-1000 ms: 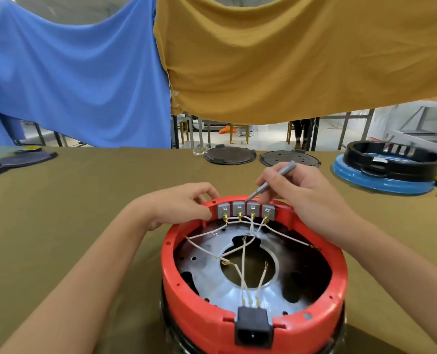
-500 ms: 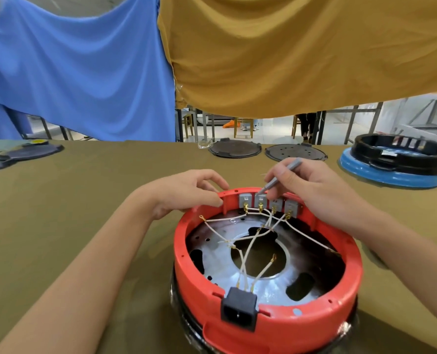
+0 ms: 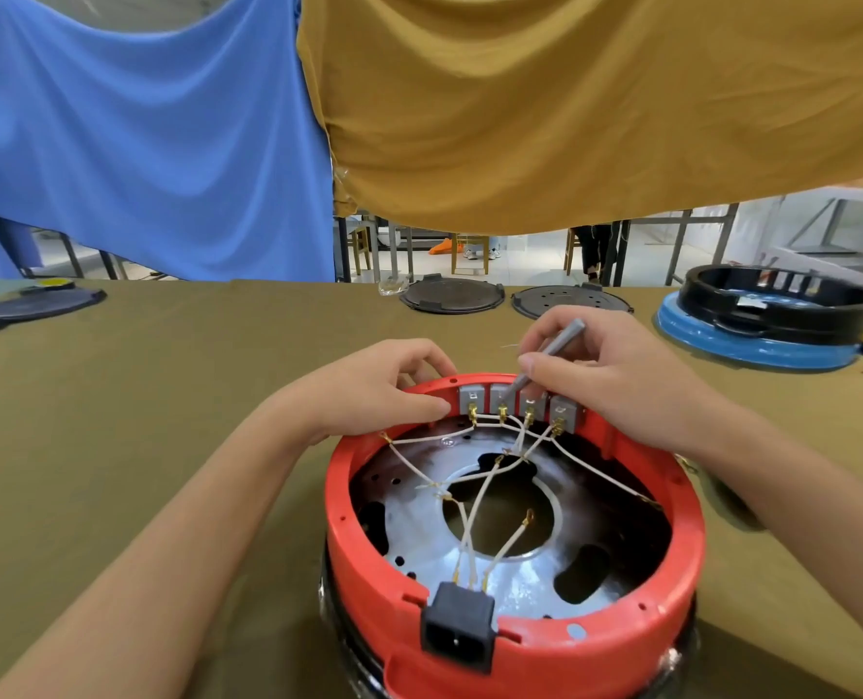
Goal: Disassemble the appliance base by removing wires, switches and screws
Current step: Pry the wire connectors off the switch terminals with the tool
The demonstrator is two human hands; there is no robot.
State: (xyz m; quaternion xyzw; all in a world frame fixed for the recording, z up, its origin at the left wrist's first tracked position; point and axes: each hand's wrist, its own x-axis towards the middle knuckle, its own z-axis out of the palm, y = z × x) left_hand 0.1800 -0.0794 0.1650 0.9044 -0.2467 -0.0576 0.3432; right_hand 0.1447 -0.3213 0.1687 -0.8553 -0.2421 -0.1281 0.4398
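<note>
1. The red base (image 3: 515, 643) is sitting on the table (image 3: 117, 446), still wired.
2. The left hand (image 3: 374, 391) is gripping the base's far rim.
3. The right hand (image 3: 616, 380) is pinching a grey tool (image 3: 545, 358) against the switches (image 3: 520, 406) there.
4. Wires (image 3: 480, 496) and the black socket (image 3: 457, 628) on the near rim are waiting; little looks done.

Head-worn camera looks forward and down, close over the table (image 3: 117, 396).

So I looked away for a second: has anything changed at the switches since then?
The tool in the right hand shifted from the third grey switch to the second switch. The left hand still holds the red base rim; all wires remain attached.
</note>
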